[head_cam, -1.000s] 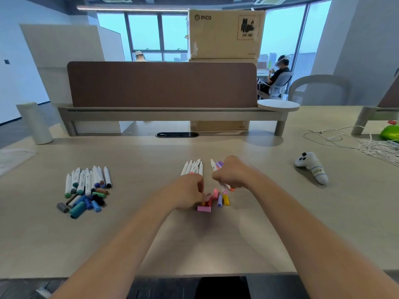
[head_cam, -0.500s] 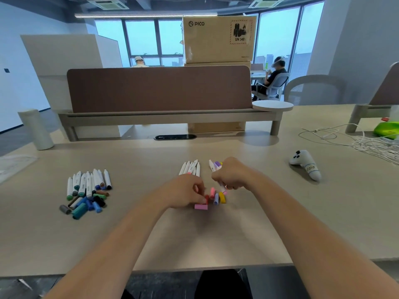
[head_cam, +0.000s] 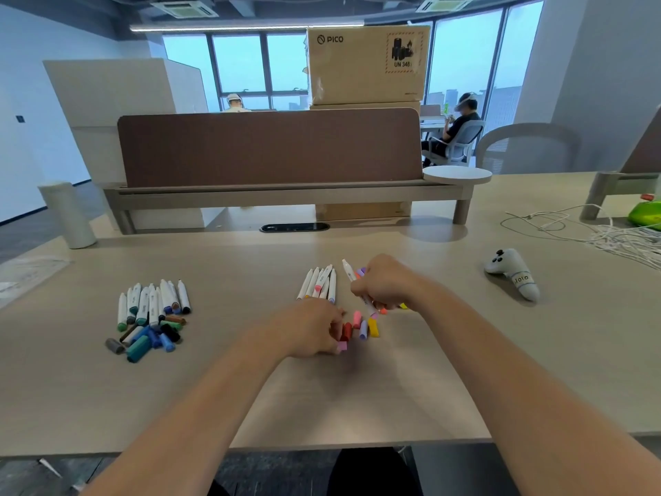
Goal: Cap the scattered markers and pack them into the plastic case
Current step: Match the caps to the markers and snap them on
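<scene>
My right hand (head_cam: 384,282) grips a white marker (head_cam: 348,271) that slants up to the left, its lower end near the loose caps. My left hand (head_cam: 314,329) pinches a small pink cap (head_cam: 342,347) at the near edge of a pile of red, pink, lilac and yellow caps (head_cam: 365,325). Several white markers (head_cam: 320,284) lie side by side just beyond my left hand. At the left lies a second group of white markers (head_cam: 153,302) with blue, green, black and grey caps (head_cam: 148,340) in front of them. No plastic case is clearly in view.
A white game controller (head_cam: 513,273) lies to the right, with tangled white cables (head_cam: 608,234) and a green object (head_cam: 645,214) beyond. A desk divider (head_cam: 268,148) with a shelf runs across the back. A grey cylinder (head_cam: 68,214) stands far left. Clear plastic (head_cam: 25,273) lies at the left edge.
My left hand has drawn back toward me with the pink cap in its fingers. My right hand lifted the marker slightly and tilted it. The camera view shifted a little.
</scene>
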Motion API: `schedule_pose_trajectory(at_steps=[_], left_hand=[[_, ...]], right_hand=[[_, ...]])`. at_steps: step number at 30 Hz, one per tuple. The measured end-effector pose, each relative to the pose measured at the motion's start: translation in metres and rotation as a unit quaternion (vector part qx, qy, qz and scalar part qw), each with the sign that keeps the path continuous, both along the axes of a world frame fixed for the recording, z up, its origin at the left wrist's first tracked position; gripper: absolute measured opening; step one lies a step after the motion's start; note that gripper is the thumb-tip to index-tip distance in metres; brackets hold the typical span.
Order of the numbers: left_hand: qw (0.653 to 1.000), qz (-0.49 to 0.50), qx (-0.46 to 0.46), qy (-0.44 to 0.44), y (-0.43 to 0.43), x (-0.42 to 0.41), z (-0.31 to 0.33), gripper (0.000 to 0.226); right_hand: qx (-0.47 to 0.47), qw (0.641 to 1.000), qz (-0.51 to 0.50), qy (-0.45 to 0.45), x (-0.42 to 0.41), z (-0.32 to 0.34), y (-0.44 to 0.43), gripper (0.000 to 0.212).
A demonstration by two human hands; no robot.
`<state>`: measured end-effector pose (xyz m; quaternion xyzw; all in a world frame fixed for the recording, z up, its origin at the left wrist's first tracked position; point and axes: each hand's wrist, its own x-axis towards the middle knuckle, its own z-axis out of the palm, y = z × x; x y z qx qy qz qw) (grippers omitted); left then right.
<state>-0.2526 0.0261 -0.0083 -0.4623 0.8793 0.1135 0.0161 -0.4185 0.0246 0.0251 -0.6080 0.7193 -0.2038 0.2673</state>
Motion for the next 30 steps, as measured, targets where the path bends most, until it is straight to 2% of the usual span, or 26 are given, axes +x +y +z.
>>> schedule_pose_trajectory(at_steps=[4, 8, 11, 13, 14, 16, 21, 26, 30], left_hand=[[1.0, -0.003, 0.016, -0.002, 0.005, 0.001, 0.005, 0.031], [0.992, 0.03, 0.038, 0.114, -0.003, 0.014, 0.013, 0.03], [0.97, 0.071, 0.054, 0.227, -0.017, 0.024, 0.018, 0.021], [0.938, 0.108, 0.079, 0.321, -0.027, 0.025, 0.017, 0.012], [0.913, 0.128, 0.099, 0.376, -0.031, 0.025, 0.017, 0.01], [0.85, 0.168, 0.145, 0.478, -0.041, 0.023, 0.015, 0.014], [0.747, 0.27, 0.149, 0.588, -0.066, 0.016, 0.009, 0.014], [0.687, 0.304, 0.164, 0.64, -0.078, 0.014, 0.002, 0.01], [0.662, 0.312, 0.185, 0.656, -0.083, 0.016, -0.005, 0.015]], right_hand=[[0.003, 1.0, 0.006, -0.014, -0.002, -0.002, -0.007, 0.015], [0.001, 1.0, 0.011, -0.022, -0.004, -0.004, -0.014, 0.011], [0.003, 0.999, 0.029, -0.028, -0.003, -0.005, -0.019, 0.009], [0.007, 0.997, 0.046, -0.056, -0.001, -0.006, -0.023, 0.004], [0.008, 0.996, 0.053, -0.073, -0.001, -0.006, -0.025, 0.004], [0.007, 0.994, 0.06, -0.092, -0.001, -0.007, -0.031, 0.015], [0.014, 0.99, 0.086, -0.113, -0.003, -0.007, -0.047, 0.015], [0.033, 0.974, 0.159, -0.156, -0.003, -0.004, -0.047, 0.013], [0.053, 0.966, 0.186, -0.171, -0.002, -0.007, -0.043, 0.014]])
